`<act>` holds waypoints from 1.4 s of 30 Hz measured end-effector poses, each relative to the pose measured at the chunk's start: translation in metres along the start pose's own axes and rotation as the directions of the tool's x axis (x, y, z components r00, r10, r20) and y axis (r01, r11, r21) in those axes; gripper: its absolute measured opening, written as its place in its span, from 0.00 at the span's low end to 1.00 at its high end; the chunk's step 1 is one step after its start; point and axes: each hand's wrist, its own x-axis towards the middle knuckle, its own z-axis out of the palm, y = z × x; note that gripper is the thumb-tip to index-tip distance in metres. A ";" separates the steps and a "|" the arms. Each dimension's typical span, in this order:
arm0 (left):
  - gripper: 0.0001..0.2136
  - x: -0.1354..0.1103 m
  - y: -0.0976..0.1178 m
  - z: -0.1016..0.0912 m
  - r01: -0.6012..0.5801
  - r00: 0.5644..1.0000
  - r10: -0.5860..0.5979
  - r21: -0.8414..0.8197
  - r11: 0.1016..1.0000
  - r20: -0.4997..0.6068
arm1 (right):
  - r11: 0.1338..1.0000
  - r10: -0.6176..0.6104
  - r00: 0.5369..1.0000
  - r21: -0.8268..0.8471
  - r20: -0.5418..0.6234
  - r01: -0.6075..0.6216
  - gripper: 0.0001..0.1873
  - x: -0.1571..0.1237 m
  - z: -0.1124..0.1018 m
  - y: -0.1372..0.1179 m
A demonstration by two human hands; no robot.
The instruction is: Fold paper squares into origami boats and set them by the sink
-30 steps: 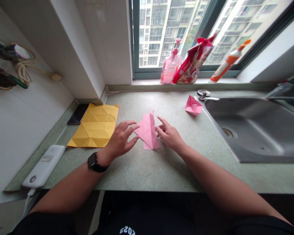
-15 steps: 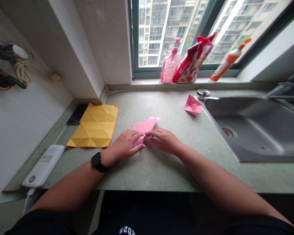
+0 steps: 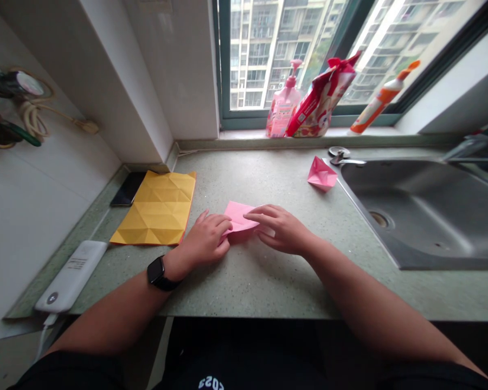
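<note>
A folded piece of pink paper [image 3: 239, 214] lies at the middle of the counter, between my two hands. My left hand [image 3: 209, 235], with a black watch on its wrist, pinches the paper's left end between thumb and fingers. On the other side, my right hand [image 3: 282, 228] has its fingers stretched over the paper's right part, with the thumb apart below. The fingertips touch the top surface, and part of the right end is hidden under them. A folded pink paper shape [image 3: 322, 174] stands farther back, beside the sink.
Creased yellow paper [image 3: 158, 208] lies at left, partly over a dark phone [image 3: 127, 189]. A white power bank [image 3: 71, 276] with a cable is near the left edge. A steel sink [image 3: 431, 216] takes up the right. A pump bottle [image 3: 282, 111] and red bag [image 3: 323, 100] stand on the sill.
The pink paper has turned and now lies more crosswise, its pointed far end no longer showing. My left hand has drawn slightly left, and my right hand has shifted slightly right.
</note>
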 end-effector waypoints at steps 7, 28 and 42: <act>0.08 0.003 -0.013 -0.002 0.039 0.995 -0.025 0.133 0.990 -0.099 | 0.983 0.085 0.984 -0.173 0.159 -0.057 0.18 -0.002 0.020 0.012; 0.07 0.005 -0.017 -0.003 0.000 0.999 0.000 0.001 1.000 -0.036 | 0.986 0.141 0.981 -0.112 0.134 -0.126 0.23 -0.002 0.017 0.012; 0.13 0.000 -0.028 -0.002 0.176 0.976 -0.178 -0.028 0.984 -0.124 | 0.947 0.281 0.954 -0.193 0.103 -0.258 0.22 -0.006 0.011 0.024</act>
